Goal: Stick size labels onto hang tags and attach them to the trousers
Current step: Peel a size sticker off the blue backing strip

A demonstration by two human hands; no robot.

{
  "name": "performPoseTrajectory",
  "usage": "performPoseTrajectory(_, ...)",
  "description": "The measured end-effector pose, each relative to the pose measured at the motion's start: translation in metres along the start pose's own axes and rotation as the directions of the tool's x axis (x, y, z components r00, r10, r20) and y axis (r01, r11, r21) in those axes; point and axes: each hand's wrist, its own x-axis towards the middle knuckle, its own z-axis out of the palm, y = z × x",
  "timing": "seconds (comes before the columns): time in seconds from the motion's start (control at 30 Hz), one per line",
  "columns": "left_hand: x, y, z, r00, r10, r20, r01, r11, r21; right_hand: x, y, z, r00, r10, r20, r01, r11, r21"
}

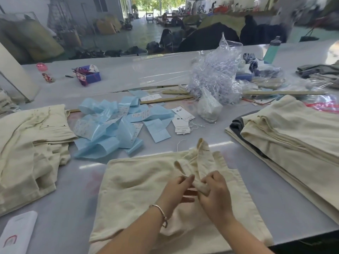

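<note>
Trousers (139,182), cream woven cotton, waistband pinched by both hands

Hands: two, left hand (176,189), right hand (216,193)
Trouser piles: two, left pile (27,143), right pile (293,132)
Trousers being handled: one (139,184)
Hang tag stacks: one (182,123)
Bottles: one (272,50)

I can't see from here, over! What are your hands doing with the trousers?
Left hand and right hand both pinch a waistband fold of the cream trousers. Hang tags stacked beyond, untouched. Blue backing strips littered between; nothing blocking.
</note>
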Motion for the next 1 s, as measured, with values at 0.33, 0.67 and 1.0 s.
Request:
performPoseTrajectory(0.33,0.028,0.004,0.062,0.999,-0.035,0.035,0.046,0.903,-0.427,0.023,0.053,-0.062,0.941,0.335,0.042,-0.337,0.924,0.182)
performPoseTrajectory(0.67,0.033,-0.009,0.088,0.998,0.03,0.053,0.002,0.852,-0.523,0.046,0.087,-0.092,0.889,0.037,0.456,0.021,0.992,-0.121)
performPoseTrajectory(1.0,0.03,-0.007,0.093,0.998,0.06,-0.026,-0.065,0.857,-0.512,0.069,0.089,-0.092,0.926,-0.109,0.361,0.061,0.988,0.142)
